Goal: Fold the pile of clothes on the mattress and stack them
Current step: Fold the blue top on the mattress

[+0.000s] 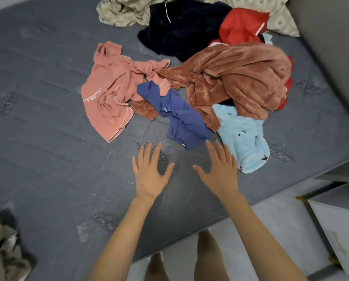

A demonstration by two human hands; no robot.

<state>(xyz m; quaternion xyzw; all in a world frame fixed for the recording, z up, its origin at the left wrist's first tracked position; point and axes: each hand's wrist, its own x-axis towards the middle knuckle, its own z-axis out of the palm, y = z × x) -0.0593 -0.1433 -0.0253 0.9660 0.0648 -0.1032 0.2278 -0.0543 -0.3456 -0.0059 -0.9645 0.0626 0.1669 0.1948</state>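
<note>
A: hand state?
B: left hand (149,175) flat, fingers straight and spread, palm down, nothing in it. right hand (220,175) same: spread, palm down, nothing held. Both are over bare mattress (48,98), just on the person's side of the blue shirt (177,116). Right fingertips are near its hem, not on it. Can't tell if the palms touch the mattress or hover.
A: pile?
B: loose heap on the mattress, every piece crumpled. Ref = blue shirt.
- pink shirt (108,94) with pale piping: to its left, one pink cuff lying over the blue shirt's far end.
- brown fleece (240,78): right of it and beyond, the biggest lump. One brown cuff pokes out at the blue shirt's left edge.
- light blue fleece piece (244,142): just right of it, top part under the brown fleece, and just beside the right hand.
A: further back?
B: black garment (181,29) beyond the blue shirt, behind the brown fleece. red garment (240,25) beyond and right, touching the black one. More red shows at the brown fleece's right edge. beige patterned cloth (129,11) is farthest back, running under the black and the red.
A: anything else?
B: beige bundle (3,250) well left of the blue shirt, toward the person, at the mattress edge. white cabinet (341,230) to the right and nearer, off the mattress. The person's bare legs are at the near edge.
</note>
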